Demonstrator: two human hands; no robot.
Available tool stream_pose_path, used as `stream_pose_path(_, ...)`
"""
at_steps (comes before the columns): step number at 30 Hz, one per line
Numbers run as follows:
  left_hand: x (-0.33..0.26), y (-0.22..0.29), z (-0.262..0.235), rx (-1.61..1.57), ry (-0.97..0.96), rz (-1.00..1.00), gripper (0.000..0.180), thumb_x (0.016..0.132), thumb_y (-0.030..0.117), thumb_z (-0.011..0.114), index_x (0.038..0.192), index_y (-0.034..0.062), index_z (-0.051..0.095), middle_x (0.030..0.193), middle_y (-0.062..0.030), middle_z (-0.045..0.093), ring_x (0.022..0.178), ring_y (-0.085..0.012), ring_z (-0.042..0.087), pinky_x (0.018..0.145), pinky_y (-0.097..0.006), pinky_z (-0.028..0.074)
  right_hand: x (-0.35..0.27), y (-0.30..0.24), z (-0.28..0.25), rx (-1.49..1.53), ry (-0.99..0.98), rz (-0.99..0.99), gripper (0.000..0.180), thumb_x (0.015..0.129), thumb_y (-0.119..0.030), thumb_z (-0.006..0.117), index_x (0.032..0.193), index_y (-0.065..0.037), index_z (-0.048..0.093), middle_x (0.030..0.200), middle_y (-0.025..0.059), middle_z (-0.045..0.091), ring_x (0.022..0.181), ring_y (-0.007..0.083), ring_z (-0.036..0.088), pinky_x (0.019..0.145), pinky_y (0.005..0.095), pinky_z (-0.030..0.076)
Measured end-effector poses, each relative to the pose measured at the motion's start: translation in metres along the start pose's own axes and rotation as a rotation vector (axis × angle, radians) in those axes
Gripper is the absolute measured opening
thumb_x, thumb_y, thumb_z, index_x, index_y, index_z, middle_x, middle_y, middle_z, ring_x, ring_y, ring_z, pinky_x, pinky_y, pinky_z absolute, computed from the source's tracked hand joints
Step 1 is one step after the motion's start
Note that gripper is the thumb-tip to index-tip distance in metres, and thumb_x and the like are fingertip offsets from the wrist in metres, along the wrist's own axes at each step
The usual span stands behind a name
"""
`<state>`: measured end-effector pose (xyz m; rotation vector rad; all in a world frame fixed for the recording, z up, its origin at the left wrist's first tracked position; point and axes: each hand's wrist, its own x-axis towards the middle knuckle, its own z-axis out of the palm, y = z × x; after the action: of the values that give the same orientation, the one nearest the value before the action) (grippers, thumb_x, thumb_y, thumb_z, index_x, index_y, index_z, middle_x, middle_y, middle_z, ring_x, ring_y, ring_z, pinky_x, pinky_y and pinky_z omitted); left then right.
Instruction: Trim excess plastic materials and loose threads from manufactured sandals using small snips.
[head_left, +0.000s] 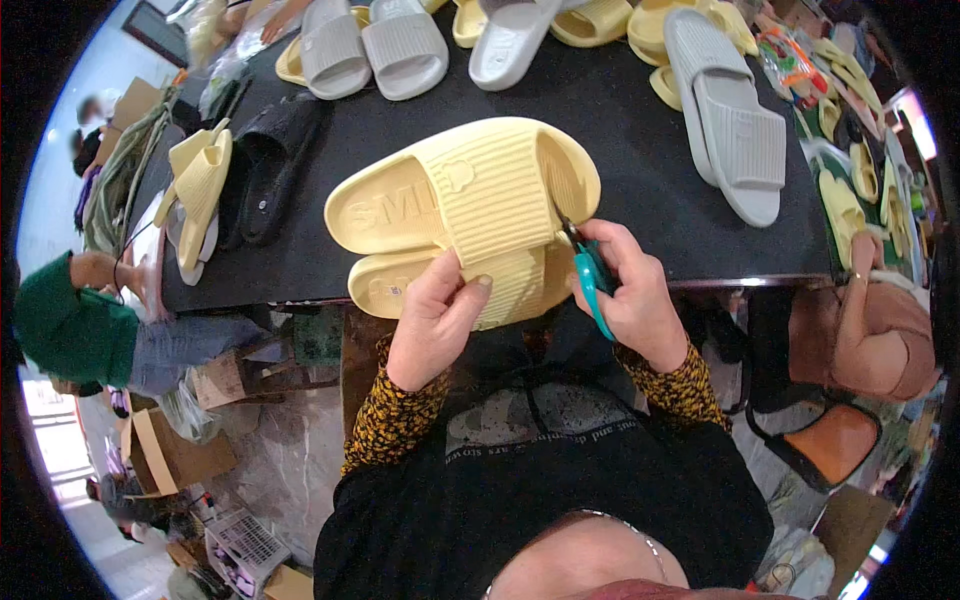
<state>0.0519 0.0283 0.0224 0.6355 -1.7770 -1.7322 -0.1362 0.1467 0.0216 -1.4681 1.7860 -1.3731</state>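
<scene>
A pale yellow slide sandal [495,190] with a ribbed strap lies across the front of the table, partly over a second yellow sandal [375,287]. My left hand [438,315] pinches the near edge of the upper sandal's strap between thumb and fingers. In my right hand [637,290] is a pair of small snips [590,280] with teal handles, the fingers wrapped round them. The dark blades touch or nearly touch the strap's edge by the foot opening; their tips are partly hidden, so I cannot tell whether they are parted.
Grey slides [735,140] lie stacked at the right on the black table [640,185]. More grey slides [405,50] and yellow ones line the far side. Black slides [268,185] and a yellow pair [200,195] rest at the left. People sit at both sides; an orange-seated chair [830,445] stands at right.
</scene>
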Motion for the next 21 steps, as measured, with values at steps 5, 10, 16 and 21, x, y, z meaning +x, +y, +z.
stream_pose_path(5,0.001,0.005,0.000,-0.185,-0.014,-0.044,0.040,0.093,0.001,0.048,0.133,-0.0038,0.042,0.120,-0.0085,0.059,0.106,-0.0113,0.056,0.089,-0.024,0.043,-0.005,0.007,0.002,0.068,0.150,0.023,0.045,0.079,-0.004,0.070,0.119,0.001,0.050,0.084,0.0088,0.061,0.074,0.0108,0.059,0.067,0.0262,0.049)
stream_pose_path(10,0.008,0.015,0.002,-0.292,0.003,-0.044,0.044,0.092,0.003,0.049,0.135,-0.0028,0.039,0.124,-0.0105,0.057,0.112,-0.0145,0.054,0.093,-0.028,0.043,-0.015,0.020,0.000,0.125,0.255,0.073,0.047,0.078,-0.001,0.070,0.121,0.002,0.050,0.084,0.0057,0.060,0.074,0.0086,0.056,0.068,0.0239,0.047)
stream_pose_path(16,0.026,0.016,0.009,-0.497,0.047,-0.071,0.053,0.088,0.000,0.048,0.139,-0.0015,0.033,0.129,-0.0139,0.052,0.116,-0.0205,0.052,0.097,-0.032,0.042,-0.022,0.026,-0.007,0.148,0.269,0.083,0.047,0.079,-0.003,0.072,0.120,-0.001,0.050,0.080,0.0042,0.059,0.071,0.0075,0.055,0.064,0.0242,0.048)
stream_pose_path(21,0.052,0.026,0.029,-0.637,0.034,-0.096,0.053,0.088,-0.001,0.044,0.140,-0.0017,0.032,0.131,-0.0157,0.050,0.117,-0.0252,0.053,0.097,-0.037,0.043,-0.021,0.022,-0.022,0.040,0.259,0.052,0.046,0.080,-0.001,0.069,0.121,0.001,0.048,0.081,0.0045,0.060,0.075,0.0084,0.058,0.070,0.0244,0.050)
